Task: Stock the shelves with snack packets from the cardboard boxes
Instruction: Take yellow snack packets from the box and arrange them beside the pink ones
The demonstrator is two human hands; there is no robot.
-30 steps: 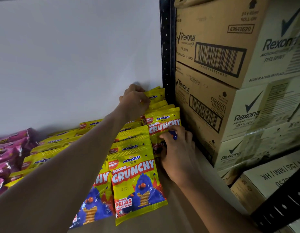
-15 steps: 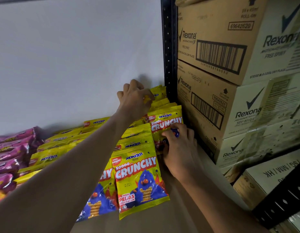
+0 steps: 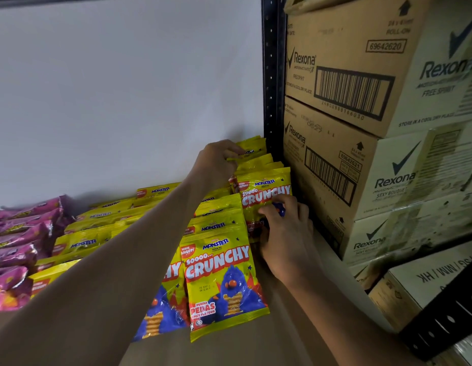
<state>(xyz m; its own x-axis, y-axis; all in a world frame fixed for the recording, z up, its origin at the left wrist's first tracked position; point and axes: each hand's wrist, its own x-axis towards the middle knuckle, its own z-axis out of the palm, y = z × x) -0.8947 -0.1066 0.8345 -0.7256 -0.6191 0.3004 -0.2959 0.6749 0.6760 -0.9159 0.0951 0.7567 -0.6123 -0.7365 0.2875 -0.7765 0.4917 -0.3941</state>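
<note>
Yellow Monster "Crunchy" snack packets (image 3: 219, 276) lie in overlapping rows on the brown shelf (image 3: 277, 339). My left hand (image 3: 216, 162) reaches to the back of the shelf, its fingers curled on the top edge of the rearmost yellow packet (image 3: 252, 147) by the wall. My right hand (image 3: 285, 233) grips the lower part of an upright yellow packet (image 3: 263, 188) at the right end of the row, beside the black upright. Part of that packet is hidden behind my fingers.
Pink snack packets (image 3: 15, 244) fill the shelf's left side. A black perforated shelf post (image 3: 273, 75) stands at the right. Beyond it, stacked Rexona cardboard boxes (image 3: 361, 75) fill the neighbouring bay. A white wall (image 3: 124, 88) closes the back.
My left hand has shifted slightly on the rear packets and now holds the rearmost one's top edge. My right hand stays on the upright packet.
</note>
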